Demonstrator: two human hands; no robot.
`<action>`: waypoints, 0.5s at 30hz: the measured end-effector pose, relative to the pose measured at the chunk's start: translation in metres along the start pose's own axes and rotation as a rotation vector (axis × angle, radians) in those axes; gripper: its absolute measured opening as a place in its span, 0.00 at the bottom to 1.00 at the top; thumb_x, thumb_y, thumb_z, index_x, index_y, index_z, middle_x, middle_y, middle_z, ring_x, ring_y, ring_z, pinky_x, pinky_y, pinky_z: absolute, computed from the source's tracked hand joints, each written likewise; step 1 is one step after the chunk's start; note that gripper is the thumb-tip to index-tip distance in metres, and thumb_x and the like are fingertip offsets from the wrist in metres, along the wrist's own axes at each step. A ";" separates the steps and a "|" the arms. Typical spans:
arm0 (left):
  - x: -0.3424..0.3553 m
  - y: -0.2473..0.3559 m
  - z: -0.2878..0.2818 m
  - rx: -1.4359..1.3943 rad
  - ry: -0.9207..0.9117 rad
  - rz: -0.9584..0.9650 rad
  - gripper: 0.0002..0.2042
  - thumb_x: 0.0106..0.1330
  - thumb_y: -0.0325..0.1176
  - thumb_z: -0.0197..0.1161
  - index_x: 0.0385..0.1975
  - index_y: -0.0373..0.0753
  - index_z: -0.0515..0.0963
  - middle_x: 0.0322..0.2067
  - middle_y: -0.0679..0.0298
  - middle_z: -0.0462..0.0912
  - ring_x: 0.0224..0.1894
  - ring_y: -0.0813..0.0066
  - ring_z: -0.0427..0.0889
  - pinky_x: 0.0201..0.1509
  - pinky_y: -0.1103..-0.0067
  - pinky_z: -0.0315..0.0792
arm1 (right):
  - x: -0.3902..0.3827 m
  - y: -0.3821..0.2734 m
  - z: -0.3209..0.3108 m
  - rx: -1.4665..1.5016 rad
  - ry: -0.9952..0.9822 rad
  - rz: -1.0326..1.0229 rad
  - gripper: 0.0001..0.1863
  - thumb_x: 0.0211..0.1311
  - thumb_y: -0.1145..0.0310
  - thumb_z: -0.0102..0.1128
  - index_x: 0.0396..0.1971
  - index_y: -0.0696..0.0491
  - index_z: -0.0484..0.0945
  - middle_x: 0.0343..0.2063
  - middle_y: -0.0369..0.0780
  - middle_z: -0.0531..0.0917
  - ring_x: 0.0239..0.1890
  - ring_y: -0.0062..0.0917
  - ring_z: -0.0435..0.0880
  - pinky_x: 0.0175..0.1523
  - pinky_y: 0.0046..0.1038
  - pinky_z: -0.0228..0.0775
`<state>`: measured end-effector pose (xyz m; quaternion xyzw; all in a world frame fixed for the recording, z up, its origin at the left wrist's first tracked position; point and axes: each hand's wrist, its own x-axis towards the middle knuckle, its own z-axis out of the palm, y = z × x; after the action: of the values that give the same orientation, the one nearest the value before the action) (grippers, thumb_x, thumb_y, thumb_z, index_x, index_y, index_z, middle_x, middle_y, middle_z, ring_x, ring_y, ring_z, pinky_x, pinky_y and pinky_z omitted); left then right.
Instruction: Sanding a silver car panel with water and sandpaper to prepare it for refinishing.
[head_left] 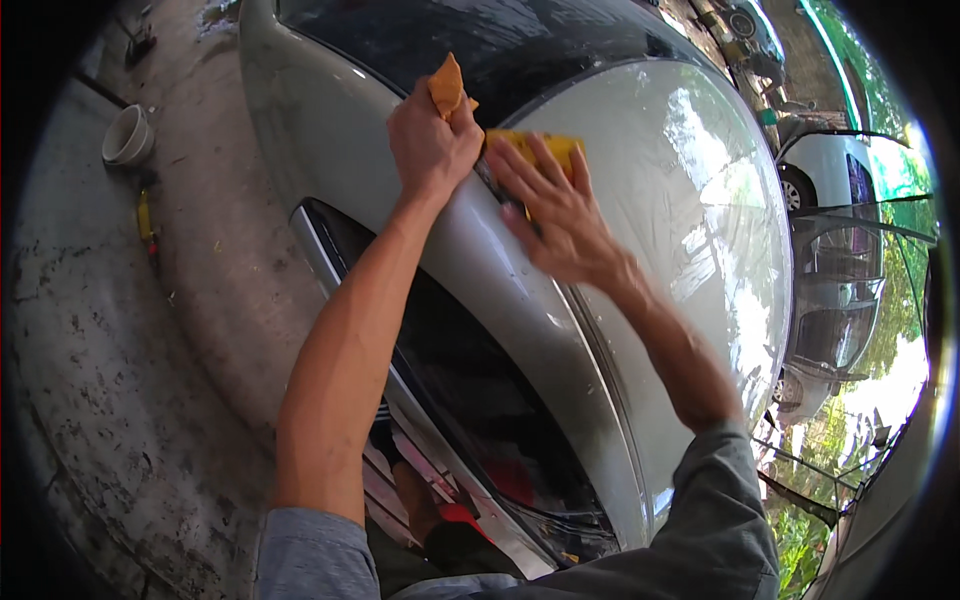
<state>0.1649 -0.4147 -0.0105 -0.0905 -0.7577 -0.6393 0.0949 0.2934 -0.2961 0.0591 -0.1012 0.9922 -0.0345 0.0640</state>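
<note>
Well, from here I see left hand [435, 140] clamped on orange wad [447, 85], bunched in fist, probably so it won't slip. Right hand [560, 215]: fingers spread apart over yellow block [568, 148], at edge of car roof [650, 210] near dark glass [450, 45]; spread likely evens pressure. White bucket [128, 150] sits on floor [220, 260], well apart, maybe clear of footing; contents I can't make out.

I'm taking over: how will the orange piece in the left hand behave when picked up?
The orange piece looks thin and creased, so it probably bends easily. Its visible part is small beside the left hand, so likely light. Its angular edges suggest little rolling.
</note>
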 end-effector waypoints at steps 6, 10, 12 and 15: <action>0.004 -0.006 -0.008 0.090 0.007 0.012 0.09 0.60 0.33 0.62 0.32 0.33 0.75 0.28 0.50 0.83 0.34 0.46 0.83 0.41 0.62 0.75 | 0.021 -0.045 0.010 0.067 0.037 0.378 0.30 0.74 0.53 0.37 0.72 0.43 0.55 0.74 0.35 0.53 0.77 0.41 0.41 0.74 0.57 0.23; 0.001 -0.004 -0.001 0.018 -0.038 -0.026 0.09 0.65 0.35 0.59 0.33 0.34 0.75 0.28 0.52 0.83 0.32 0.51 0.84 0.41 0.64 0.76 | 0.038 -0.005 0.008 0.031 0.145 0.560 0.30 0.73 0.52 0.37 0.72 0.46 0.56 0.74 0.37 0.53 0.76 0.42 0.41 0.74 0.57 0.23; -0.001 0.004 -0.001 -0.007 -0.064 -0.056 0.09 0.66 0.35 0.59 0.33 0.33 0.75 0.27 0.52 0.82 0.33 0.55 0.85 0.40 0.65 0.76 | 0.038 -0.010 0.023 -0.027 0.308 0.591 0.31 0.70 0.54 0.41 0.69 0.53 0.60 0.71 0.41 0.59 0.74 0.47 0.48 0.70 0.66 0.28; -0.005 -0.003 -0.001 0.029 -0.039 -0.026 0.10 0.66 0.35 0.59 0.34 0.32 0.75 0.26 0.52 0.82 0.31 0.55 0.85 0.39 0.66 0.77 | 0.021 -0.021 0.035 -0.124 0.189 0.512 0.32 0.71 0.49 0.39 0.70 0.49 0.58 0.74 0.39 0.53 0.75 0.47 0.45 0.68 0.70 0.30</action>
<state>0.1685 -0.4164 -0.0145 -0.0919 -0.7698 -0.6274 0.0729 0.2820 -0.3228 0.0239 0.1525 0.9873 0.0343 -0.0284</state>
